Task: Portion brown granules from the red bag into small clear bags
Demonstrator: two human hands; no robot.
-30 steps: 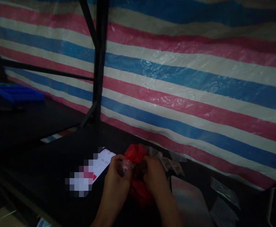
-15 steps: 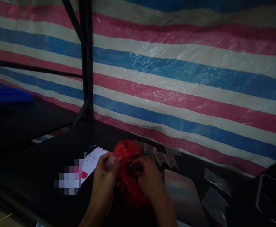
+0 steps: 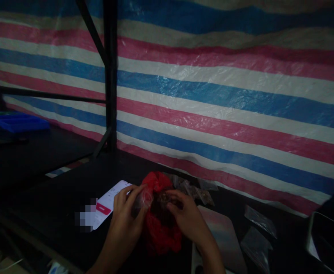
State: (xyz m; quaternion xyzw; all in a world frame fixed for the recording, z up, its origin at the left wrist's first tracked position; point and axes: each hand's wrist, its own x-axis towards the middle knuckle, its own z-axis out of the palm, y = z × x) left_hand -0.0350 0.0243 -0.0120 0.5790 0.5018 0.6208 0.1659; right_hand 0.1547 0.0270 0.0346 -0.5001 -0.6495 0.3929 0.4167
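— Red plastic bag point(image 3: 161, 228), where do we have it?
— Low centre of the frame (on the dark table point(image 3: 55, 198)). Our left hand point(image 3: 125, 220) pinches a small clear bag point(image 3: 144, 198); our right hand point(image 3: 186, 219) digs fingers into the red one.

Lying on the worktop point(image 3: 55, 182): phone point(image 3: 106, 203) left of the plastic bag point(image 3: 161, 224), small packets point(image 3: 195, 190) behind it, flat pouches point(image 3: 259, 217) to its right, tarpaulin point(image 3: 226, 95) hanging behind all.
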